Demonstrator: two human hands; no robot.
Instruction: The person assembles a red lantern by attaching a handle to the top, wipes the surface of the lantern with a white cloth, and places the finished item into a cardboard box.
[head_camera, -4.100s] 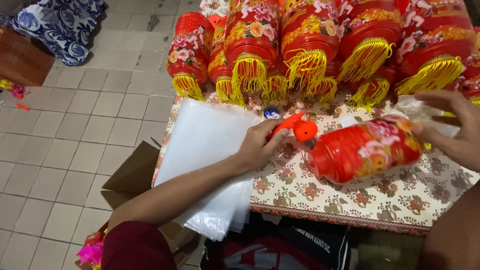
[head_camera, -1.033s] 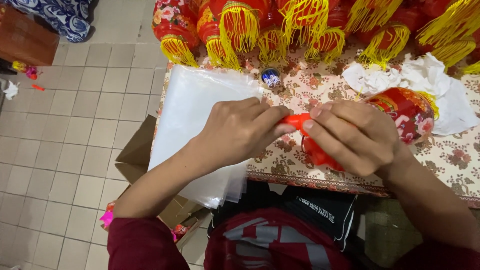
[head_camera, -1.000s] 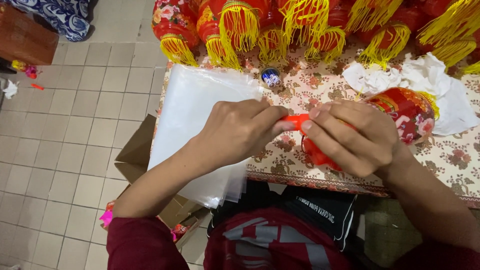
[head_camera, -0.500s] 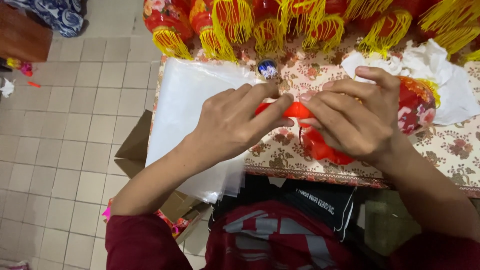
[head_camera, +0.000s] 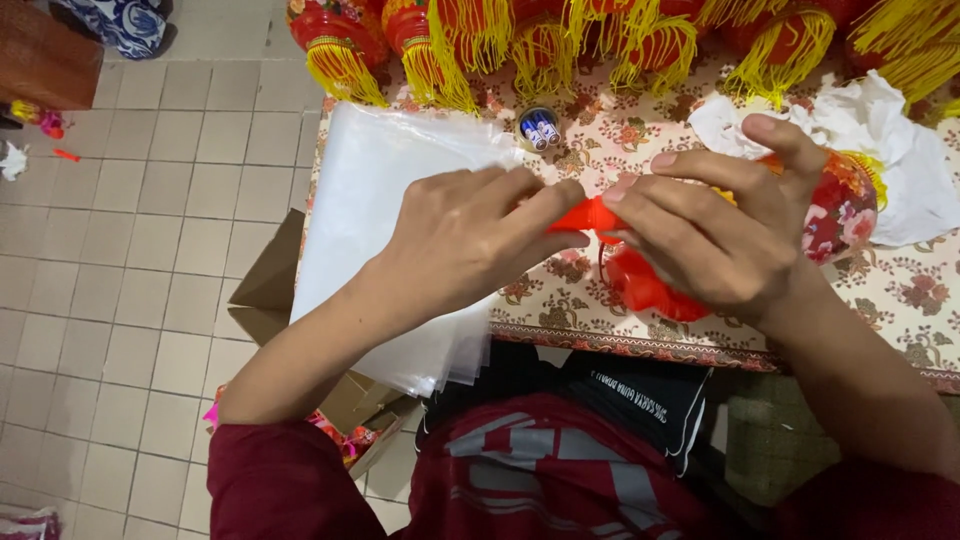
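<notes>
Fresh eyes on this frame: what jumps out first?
Centre frame, the left hand and right hand meet on a bright red-orange plastic piece at the end of a red floral lantern lying on the patterned tablecloth. Along the table's far edge runs a row of red lanterns with yellow tassels. A stack of clear plastic bags overhangs the table's left edge.

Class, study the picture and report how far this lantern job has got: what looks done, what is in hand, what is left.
Done: a row of red lanterns with yellow tassels lies along the table's far edge. In hand: the left hand pinches the orange end piece of a red flowered lantern, gripped by the right hand. Left: the stack of clear plastic bags lies flat, unfilled.
</notes>
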